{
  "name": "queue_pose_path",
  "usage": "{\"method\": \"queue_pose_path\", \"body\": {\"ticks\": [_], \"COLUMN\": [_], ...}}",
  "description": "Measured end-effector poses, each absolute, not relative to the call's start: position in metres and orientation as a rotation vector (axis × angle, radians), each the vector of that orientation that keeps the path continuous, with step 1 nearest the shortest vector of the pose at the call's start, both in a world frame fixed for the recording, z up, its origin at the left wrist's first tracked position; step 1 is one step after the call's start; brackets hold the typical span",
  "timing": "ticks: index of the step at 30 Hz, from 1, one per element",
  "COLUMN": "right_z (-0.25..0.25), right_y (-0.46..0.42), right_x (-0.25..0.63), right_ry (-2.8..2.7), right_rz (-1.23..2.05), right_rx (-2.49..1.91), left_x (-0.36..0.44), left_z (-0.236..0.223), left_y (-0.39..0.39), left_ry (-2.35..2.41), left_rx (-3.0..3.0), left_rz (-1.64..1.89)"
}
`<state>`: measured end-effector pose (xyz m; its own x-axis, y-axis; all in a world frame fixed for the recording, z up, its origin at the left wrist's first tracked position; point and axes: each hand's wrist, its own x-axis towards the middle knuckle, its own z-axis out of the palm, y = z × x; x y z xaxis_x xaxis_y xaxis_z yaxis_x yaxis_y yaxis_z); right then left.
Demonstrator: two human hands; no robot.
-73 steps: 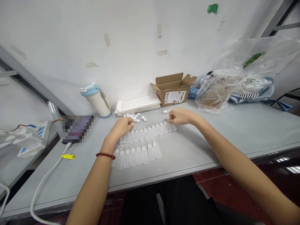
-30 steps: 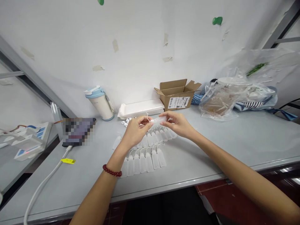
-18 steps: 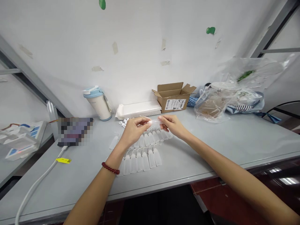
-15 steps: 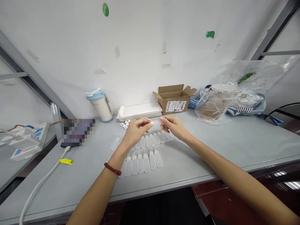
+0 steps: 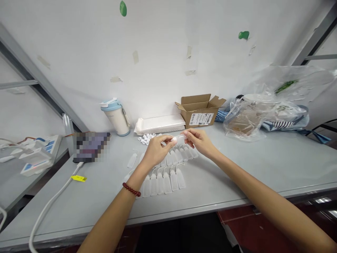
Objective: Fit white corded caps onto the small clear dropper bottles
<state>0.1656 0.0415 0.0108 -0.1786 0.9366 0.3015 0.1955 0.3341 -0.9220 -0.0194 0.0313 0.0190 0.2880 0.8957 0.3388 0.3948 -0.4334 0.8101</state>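
Observation:
My left hand point(image 5: 159, 150), with a dark red bead bracelet point(image 5: 131, 189) at its wrist, pinches a white cap point(image 5: 174, 140) at the neck end of a small translucent plastic bottle point(image 5: 181, 137). The bottle lies level in the air, and the fingers of my right hand point(image 5: 200, 143) are closed on its other end. Under my hands, similar bottles lie on the table in a back row point(image 5: 181, 154) and a front row point(image 5: 160, 184), thin white curved strands at their necks. Loose white caps point(image 5: 145, 139) are heaped behind my left hand.
Behind the caps lies a stack of white flat packs point(image 5: 160, 123), beside an open cardboard box point(image 5: 201, 114). An insulated cup point(image 5: 116, 117) and a blurred device point(image 5: 92, 147) with a white cable point(image 5: 55, 202) are on the left. Clear plastic bags point(image 5: 244, 119) lie right on the grey table point(image 5: 237, 165).
The view has shifted slightly, so things sit a little further right. Both hands stay on the bottle and cap, and more of the bottle shows between them.

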Motion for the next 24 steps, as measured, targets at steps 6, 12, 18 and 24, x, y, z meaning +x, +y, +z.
{"method": "queue_pose_path", "body": {"ticks": [6, 12, 18, 24], "right_z": [0.0131, 0.0120, 0.0122, 0.0082], "right_y": [0.0401, 0.0413, 0.0401, 0.0418], "right_x": [0.1661, 0.1656, 0.1652, 0.1641], "right_ry": [-1.660, -1.651, -1.624, -1.586], "right_rz": [0.942, 0.928, 0.922, 0.958], "right_rx": [-1.018, -1.010, -1.031, -1.040], "left_x": [-0.0171, -0.0167, -0.0139, -0.0153], "left_z": [0.0199, 0.0207, 0.0169, 0.0224], "left_y": [0.0315, 0.0290, 0.0258, 0.0253], "left_ry": [1.104, 1.134, 1.202, 1.180], "left_rx": [1.776, 1.900, 2.063, 2.013], "left_rz": [0.906, 0.944, 1.104, 0.927]}}
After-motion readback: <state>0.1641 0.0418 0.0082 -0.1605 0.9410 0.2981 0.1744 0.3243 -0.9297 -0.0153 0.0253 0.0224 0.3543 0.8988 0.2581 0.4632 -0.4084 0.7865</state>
